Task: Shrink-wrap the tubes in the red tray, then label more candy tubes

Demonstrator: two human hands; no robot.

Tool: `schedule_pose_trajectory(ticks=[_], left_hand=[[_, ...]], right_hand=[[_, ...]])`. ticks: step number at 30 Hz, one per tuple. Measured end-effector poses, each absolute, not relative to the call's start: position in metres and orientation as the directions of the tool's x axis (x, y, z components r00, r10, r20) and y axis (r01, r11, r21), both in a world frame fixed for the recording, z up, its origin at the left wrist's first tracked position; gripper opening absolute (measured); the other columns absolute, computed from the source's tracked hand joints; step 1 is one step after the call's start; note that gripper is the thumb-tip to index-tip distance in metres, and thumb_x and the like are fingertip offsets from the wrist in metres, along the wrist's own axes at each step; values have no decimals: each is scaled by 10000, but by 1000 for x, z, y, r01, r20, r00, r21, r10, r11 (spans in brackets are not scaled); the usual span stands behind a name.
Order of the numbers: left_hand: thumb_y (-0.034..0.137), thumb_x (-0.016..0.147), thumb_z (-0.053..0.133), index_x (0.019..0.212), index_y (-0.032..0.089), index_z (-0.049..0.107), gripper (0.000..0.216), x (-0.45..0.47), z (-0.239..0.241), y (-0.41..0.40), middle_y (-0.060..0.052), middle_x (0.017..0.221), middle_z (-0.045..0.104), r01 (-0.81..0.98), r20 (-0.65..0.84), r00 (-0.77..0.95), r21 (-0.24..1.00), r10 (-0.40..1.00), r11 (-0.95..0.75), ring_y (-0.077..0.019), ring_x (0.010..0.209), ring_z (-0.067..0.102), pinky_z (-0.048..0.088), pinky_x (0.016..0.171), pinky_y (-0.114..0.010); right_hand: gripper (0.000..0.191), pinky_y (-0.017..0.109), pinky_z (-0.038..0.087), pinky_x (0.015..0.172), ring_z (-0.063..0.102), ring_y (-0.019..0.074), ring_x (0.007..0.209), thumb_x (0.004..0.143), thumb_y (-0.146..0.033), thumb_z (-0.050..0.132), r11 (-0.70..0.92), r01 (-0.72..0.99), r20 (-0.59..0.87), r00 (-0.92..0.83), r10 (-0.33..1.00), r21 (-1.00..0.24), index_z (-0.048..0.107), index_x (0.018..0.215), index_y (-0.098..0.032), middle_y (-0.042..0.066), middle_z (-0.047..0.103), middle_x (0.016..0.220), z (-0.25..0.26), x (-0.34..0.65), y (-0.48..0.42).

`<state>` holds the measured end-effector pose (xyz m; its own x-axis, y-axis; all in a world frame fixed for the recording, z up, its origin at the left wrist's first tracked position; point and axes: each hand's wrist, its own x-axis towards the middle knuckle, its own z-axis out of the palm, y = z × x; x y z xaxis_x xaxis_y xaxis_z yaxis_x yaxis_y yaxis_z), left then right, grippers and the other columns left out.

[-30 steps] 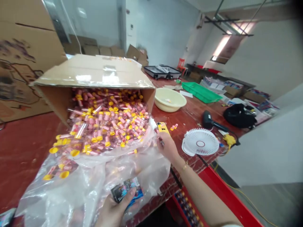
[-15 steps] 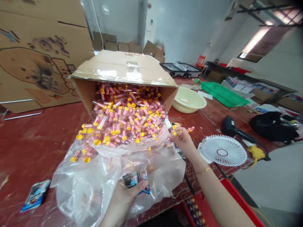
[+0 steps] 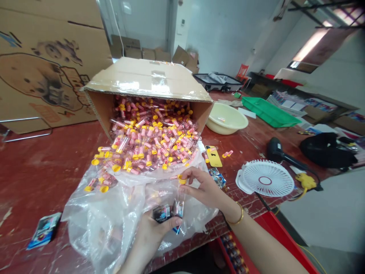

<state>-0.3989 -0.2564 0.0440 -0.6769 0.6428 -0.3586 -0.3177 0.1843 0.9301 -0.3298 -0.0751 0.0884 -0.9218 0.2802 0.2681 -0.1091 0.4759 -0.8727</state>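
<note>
My left hand (image 3: 152,232) is closed at the front of the table, thumb across a small black and blue packet (image 3: 162,214) and a clear tube (image 3: 179,209) with something blue at its lower end. Just above the tube, my right hand (image 3: 201,188) pinches a yellow cap (image 3: 181,180) between thumb and fingers. Whether cap and tube touch is hard to tell. Behind both hands, a cardboard box (image 3: 148,78) lies on its side, with many pink-filled tubes with yellow caps (image 3: 154,144) spilling onto a clear plastic bag (image 3: 114,217).
A black and blue packet (image 3: 44,230) lies left on the red table (image 3: 57,163). To the right are a yellow phone (image 3: 213,156), more packets (image 3: 218,178), a white fan (image 3: 265,179), a hair dryer (image 3: 276,150), a cream basin (image 3: 226,120) and a green tray (image 3: 269,112).
My right hand has come left from beside the phone to above my left hand, bringing the yellow cap. The phone and the packets near it now show. My left hand has stayed nearly in place.
</note>
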Motion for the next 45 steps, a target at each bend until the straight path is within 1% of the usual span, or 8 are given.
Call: schedule_pose_trajectory(ticks=[7, 11, 14, 17, 20, 25, 31, 45], left_hand=[[331, 540, 844, 613, 155, 719, 227, -395, 46, -256, -6, 563, 655, -358, -351, -658, 924, 666, 133, -147, 554, 559, 447, 568, -240], [410, 610, 809, 815, 128, 753, 353, -392, 52, -253, -87, 740, 745, -602, -501, -565, 794, 656, 89, -188, 639, 655, 507, 601, -266], [390, 622, 813, 971, 134, 722, 442, -390, 58, -248, -114, 862, 757, -764, -587, -479, 645, 652, 20, -226, 755, 697, 548, 662, -304], [373, 632, 813, 975, 126, 711, 435, -387, 62, -243, -126, 904, 753, -796, -609, -456, 605, 649, 8, -237, 832, 703, 553, 675, -289], [406, 641, 800, 972, 145, 708, 431, -384, 61, -244, -101, 879, 756, -775, -608, -454, 630, 652, 48, -219, 834, 705, 532, 638, -240], [380, 614, 813, 886, 123, 724, 385, -381, 58, -247, -81, 755, 750, -708, -567, -454, 698, 687, 108, -199, 719, 698, 498, 629, -232], [389, 614, 806, 890, 126, 731, 389, -380, 59, -246, -80, 760, 751, -703, -559, -451, 703, 696, 110, -194, 721, 685, 492, 687, -250], [383, 636, 792, 883, 121, 723, 367, -372, 56, -249, -96, 779, 753, -663, -497, -480, 745, 722, 72, -256, 799, 691, 530, 716, -322]], right_hand=[[313, 251, 431, 597, 491, 101, 635, 710, -407, 750, 98, 1, 29, -951, 307, -995, 543, 822, -200, -34, 543, 728, 76, -336, -80], [362, 280, 460, 637, 536, 116, 654, 707, -483, 729, -94, 2, -30, -953, 301, -996, 518, 784, -200, -27, 558, 717, 62, -332, -91], [504, 303, 489, 690, 565, 148, 762, 607, -452, 810, -68, -48, 31, -972, 234, -997, 487, 923, -227, -1, 577, 858, 54, -318, -111], [786, 267, 503, 619, 576, 156, 799, 481, -233, 879, -45, -27, 14, -962, 273, -999, 364, 1074, -269, 15, 540, 997, 47, -305, -132], [672, 224, 481, 544, 566, 118, 731, 592, -116, 757, -34, 4, -17, -913, 408, -999, 312, 1072, -268, 15, 488, 1006, 38, -300, -144], [621, 150, 298, 402, 412, 22, 514, 584, -23, 649, 4, 10, -7, -905, 424, -1000, 294, 1029, -270, -30, 464, 920, 32, -302, -147], [607, 140, 334, 438, 461, 20, 544, 574, 25, 585, -93, -29, -11, -915, 404, -995, 278, 1002, -277, -45, 455, 922, 30, -300, -150], [630, 162, 344, 453, 474, 51, 595, 577, 38, 593, 46, -82, 94, -899, 427, -996, 305, 1042, -273, -23, 465, 941, 36, -289, -151]])
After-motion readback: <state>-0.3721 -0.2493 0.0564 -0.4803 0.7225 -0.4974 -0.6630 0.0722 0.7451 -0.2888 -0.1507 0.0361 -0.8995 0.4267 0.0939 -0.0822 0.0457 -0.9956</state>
